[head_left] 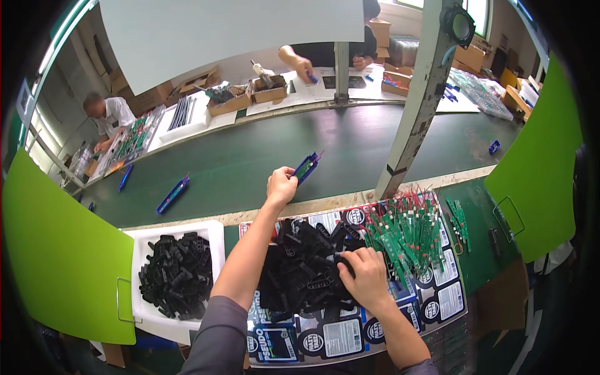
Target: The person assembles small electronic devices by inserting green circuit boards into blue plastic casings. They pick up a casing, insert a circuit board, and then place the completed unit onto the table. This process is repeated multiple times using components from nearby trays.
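My left hand (282, 186) reaches over the far edge of the bench and grips a blue plastic housing (306, 167). A green circuit board and thin red wires show inside that housing. My right hand (367, 275) is at the right side of a heap of black plastic parts (300, 269), its fingers curled on one black part. Just beyond the right hand lies a pile of green circuit boards (409, 234) with red wires. Both piles rest on a printed sheet (337, 337).
A white foam tray (215, 240) of black parts stands at left. Beyond the bench runs a green conveyor belt (250, 150) carrying another blue housing (172, 195). A metal post (412, 119) rises at right. Green panels (62, 250) flank both sides. Two people work across the belt.
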A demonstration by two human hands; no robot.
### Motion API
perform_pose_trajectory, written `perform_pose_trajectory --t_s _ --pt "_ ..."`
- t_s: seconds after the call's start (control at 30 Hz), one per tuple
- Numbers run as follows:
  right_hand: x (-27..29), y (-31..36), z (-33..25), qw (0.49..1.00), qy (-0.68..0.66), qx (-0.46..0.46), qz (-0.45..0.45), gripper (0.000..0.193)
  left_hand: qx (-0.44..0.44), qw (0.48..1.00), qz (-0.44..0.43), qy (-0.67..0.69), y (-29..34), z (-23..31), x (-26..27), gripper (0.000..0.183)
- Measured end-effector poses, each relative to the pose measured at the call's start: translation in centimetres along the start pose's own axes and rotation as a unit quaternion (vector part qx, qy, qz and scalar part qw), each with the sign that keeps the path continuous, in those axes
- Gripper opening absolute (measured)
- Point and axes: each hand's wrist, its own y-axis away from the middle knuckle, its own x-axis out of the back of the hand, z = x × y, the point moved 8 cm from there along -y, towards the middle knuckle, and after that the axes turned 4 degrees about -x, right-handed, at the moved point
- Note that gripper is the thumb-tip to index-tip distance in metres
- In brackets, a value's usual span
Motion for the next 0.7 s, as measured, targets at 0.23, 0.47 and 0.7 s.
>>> perform_pose_trajectory --t_s 0.23,0.47,0.7 --pt "-0.3 0.0 1.0 1.000 -0.007 -0.020 -0.005 0.022 -0.042 0.996 0.005 -0.078 -2.8 1.9 -4.0 0.028" --pt "-0.8 -0.4 0.6 1.000 -0.013 -0.024 -0.015 0.020 -0.155 0.972 0.065 -0.163 -1.1 1.9 -1.2 0.033" --pt "-1.0 0.1 0.0 0.999 -0.007 -0.025 -0.019 0.021 -0.198 0.961 0.095 -0.166 4.0 2.9 5.4 0.032"
